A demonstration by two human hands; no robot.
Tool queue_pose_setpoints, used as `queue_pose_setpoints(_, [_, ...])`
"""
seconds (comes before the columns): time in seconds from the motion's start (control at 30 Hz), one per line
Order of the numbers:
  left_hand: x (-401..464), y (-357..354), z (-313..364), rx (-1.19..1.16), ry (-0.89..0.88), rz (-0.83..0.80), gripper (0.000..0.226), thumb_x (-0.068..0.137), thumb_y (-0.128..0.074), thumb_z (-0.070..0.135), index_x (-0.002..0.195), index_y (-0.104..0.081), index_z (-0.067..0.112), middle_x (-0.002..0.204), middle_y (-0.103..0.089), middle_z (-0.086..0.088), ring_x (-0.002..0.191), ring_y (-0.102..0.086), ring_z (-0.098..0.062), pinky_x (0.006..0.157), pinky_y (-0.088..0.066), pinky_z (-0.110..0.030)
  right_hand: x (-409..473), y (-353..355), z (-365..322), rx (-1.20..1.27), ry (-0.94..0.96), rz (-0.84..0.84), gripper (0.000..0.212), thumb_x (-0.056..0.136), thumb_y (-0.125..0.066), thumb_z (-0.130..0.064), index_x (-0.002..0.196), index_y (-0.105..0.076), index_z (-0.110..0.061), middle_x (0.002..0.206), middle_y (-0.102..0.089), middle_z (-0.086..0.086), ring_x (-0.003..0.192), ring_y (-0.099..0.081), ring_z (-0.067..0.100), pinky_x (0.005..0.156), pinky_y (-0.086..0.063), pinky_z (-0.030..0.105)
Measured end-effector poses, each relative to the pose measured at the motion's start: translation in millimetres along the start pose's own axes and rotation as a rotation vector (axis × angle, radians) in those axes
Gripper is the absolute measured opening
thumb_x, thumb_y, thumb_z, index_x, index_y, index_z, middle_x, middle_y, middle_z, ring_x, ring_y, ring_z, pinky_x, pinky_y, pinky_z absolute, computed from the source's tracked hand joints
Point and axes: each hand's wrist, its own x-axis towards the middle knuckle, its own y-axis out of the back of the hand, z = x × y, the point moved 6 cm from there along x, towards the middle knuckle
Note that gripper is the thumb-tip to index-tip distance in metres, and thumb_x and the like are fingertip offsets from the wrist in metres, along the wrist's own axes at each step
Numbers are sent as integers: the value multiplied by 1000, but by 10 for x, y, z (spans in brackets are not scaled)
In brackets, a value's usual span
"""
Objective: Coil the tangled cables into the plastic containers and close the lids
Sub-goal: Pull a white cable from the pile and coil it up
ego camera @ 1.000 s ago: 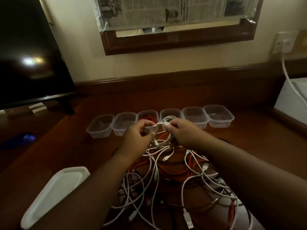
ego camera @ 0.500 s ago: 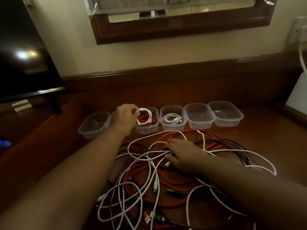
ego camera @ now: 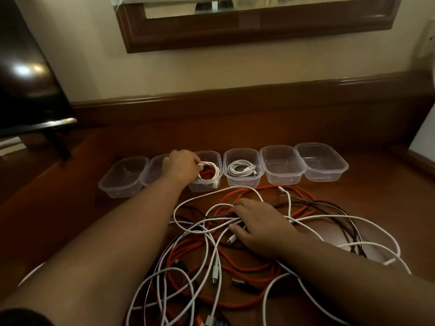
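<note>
Several clear plastic containers stand in a row on the wooden desk. My left hand [ego camera: 182, 164] holds a coiled white cable [ego camera: 211, 169] down inside the third container [ego camera: 215, 183], on top of a red coil. The fourth container [ego camera: 243, 181] holds another white coil [ego camera: 242, 169]. My right hand [ego camera: 257, 223] rests on the tangled pile of white, red and black cables [ego camera: 226, 262], its fingers curled round white strands. The two containers on the right, one [ego camera: 282, 169] beside the other [ego camera: 321, 164], have nothing in them.
A dark TV screen [ego camera: 26, 85] on its stand fills the left. A wood-framed mirror [ego camera: 254, 27] hangs on the wall behind. A white lid edge [ego camera: 30, 275] shows at the lower left beside my arm. A white object [ego camera: 423, 135] stands at the right edge.
My left hand carried the white coil from in front of me to the third container and lowered it in. My right hand dropped onto the cable pile and took hold of white strands.
</note>
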Motion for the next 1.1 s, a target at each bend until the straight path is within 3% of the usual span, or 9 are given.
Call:
queue_pose_setpoints(0.1, [24,1,6,74,-44,-43,25,92,-62,43,111,-73,31,115,-69,0,107,-59,-23,88,-54,-44,4,-6,4,0,-6,-3,49,97,-42,-53,137,-48,-25,130,-51,-6,117,-48,12,99,-39,28])
queue_pose_setpoints(0.2, [-52,91,10,0,-60,-10,29,94,-60,41,119,-69,28,123,-63,-2,113,-57,-24,91,-52,-43,0,17,6,6,-16,-12,48,98,-44,-52,136,-50,-24,129,-52,-6,116,-48,13,98,-39,29])
queue_pose_setpoints(0.37, [-469,272,103,-174,-127,22,16,94,-61,34,100,-72,25,104,-66,2,93,-61,-17,81,-55,-40,-13,71,70,191,-100,-82,37,98,-51,-43,130,-56,-24,125,-57,-5,116,-52,14,96,-44,31])
queue_pose_setpoints(0.53, [-1344,323,454,-286,-379,-338,11,93,-64,30,83,-65,31,84,-64,11,79,-60,-6,73,-52,-31,-103,363,-46,263,-138,-129,32,102,-50,-30,132,-56,-23,129,-55,-2,111,-50,12,90,-42,28])
queue_pose_setpoints(0.67, [-1999,436,565,-174,-498,-426,8,90,-66,40,87,-68,32,84,-65,13,78,-61,-6,70,-53,-31,-298,576,-308,65,-46,-103,29,98,-55,-31,125,-59,-21,122,-58,-2,108,-53,16,89,-47,33])
queue_pose_setpoints(0.87, [-2567,575,417,149,-429,-322,21,87,-61,49,101,-61,33,101,-66,8,93,-62,-18,72,-50,-32,-929,675,-730,35,-38,-140,18,97,-55,-33,104,-65,-20,96,-64,-1,85,-59,18,73,-51,34])
queue_pose_setpoints(1.0, [-2688,633,259,69,-300,-307,32,88,-60,33,121,-61,32,116,-67,0,104,-63,-22,84,-52,-35,-1264,655,-924,25,-78,-211,20,97,-56,-36,108,-64,-21,95,-62,-3,88,-59,17,73,-50,32])
queue_pose_setpoints(1.1, [-2738,870,251,-109,-251,-223,26,88,-59,25,113,-66,29,109,-70,0,96,-66,-19,83,-57,-39,-1412,692,-1015,51,-107,-181,24,96,-58,-35,118,-60,-24,100,-61,-4,91,-60,17,71,-48,29])
